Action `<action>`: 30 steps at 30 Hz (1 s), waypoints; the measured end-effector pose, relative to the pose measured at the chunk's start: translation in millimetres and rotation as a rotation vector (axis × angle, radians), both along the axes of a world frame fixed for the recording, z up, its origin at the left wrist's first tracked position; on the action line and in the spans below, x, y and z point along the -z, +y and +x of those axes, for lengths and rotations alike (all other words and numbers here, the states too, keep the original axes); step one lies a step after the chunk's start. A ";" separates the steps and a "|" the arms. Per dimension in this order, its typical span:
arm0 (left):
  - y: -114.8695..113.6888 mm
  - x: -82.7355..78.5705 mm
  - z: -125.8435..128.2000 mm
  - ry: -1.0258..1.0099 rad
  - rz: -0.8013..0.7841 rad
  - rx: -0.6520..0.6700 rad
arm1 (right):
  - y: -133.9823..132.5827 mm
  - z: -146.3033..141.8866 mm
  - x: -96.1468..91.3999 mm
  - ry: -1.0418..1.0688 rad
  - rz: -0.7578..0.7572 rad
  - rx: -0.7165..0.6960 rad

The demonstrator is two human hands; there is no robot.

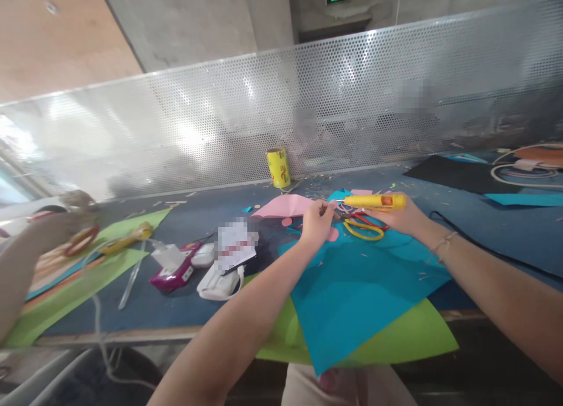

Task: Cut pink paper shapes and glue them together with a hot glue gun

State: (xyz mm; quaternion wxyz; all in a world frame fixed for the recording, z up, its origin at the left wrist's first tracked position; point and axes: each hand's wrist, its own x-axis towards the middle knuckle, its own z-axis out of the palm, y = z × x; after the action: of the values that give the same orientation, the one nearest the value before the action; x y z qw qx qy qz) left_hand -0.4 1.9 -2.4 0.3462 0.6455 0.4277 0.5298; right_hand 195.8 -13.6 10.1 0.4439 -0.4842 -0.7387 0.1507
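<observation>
My right hand [398, 215] is wrapped round a yellow hot glue gun [373, 202], its thin metal tip pointing left. Close to that tip, my left hand [317, 219] is closed in a pinch on what looks like a small pink paper piece [333, 205]; the fingers partly hide it. Scissors with yellow and red handles [364, 230] lie open below the glue gun. Under both forearms spreads a large blue sheet [352, 294], over a green sheet [396, 338]. A pink sheet [284, 206] and a pink paper disc [333, 234] lie by my left hand.
Left of me are a purple power strip [171, 274], a white charger [217, 283] and another yellow glue gun [127, 240]. Another person's arm [30, 247] reaches in there. A yellow can [278, 168] stands by the perforated metal screen [211, 130]. Black sheet [453, 174] lies right.
</observation>
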 end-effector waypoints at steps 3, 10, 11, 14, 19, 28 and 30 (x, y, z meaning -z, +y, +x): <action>-0.9 -0.7 0.2 -0.007 -0.007 -0.002 | 0.5 0.6 0.6 -0.008 -0.006 -0.001; -2.1 -0.6 -0.1 -0.017 -0.006 0.003 | -1.5 -0.5 -3.1 -0.021 -0.033 -0.053; -2.1 -0.5 -0.1 -0.015 -0.002 0.000 | -1.8 -0.7 -3.7 -0.026 -0.038 -0.060; -2.1 -0.8 -0.2 -0.010 0.008 -0.004 | -1.7 -0.3 -4.3 -0.047 -0.039 -0.053; -2.3 -1.5 -0.3 -0.014 0.003 0.001 | -0.6 0.4 -2.8 -0.037 -0.008 -0.046; -4.7 -3.7 0.9 -0.032 -0.022 0.010 | -4.6 -4.5 -6.4 0.083 -0.071 -0.084; -5.1 -4.0 1.3 -0.024 -0.023 0.019 | -5.0 -3.9 -6.4 0.066 -0.056 -0.083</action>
State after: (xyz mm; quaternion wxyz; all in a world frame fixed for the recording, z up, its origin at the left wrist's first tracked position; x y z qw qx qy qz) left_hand 0.9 -3.2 1.7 0.3637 0.6391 0.4234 0.5292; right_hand 191.9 -18.6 16.5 0.4479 -0.4600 -0.7386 0.2055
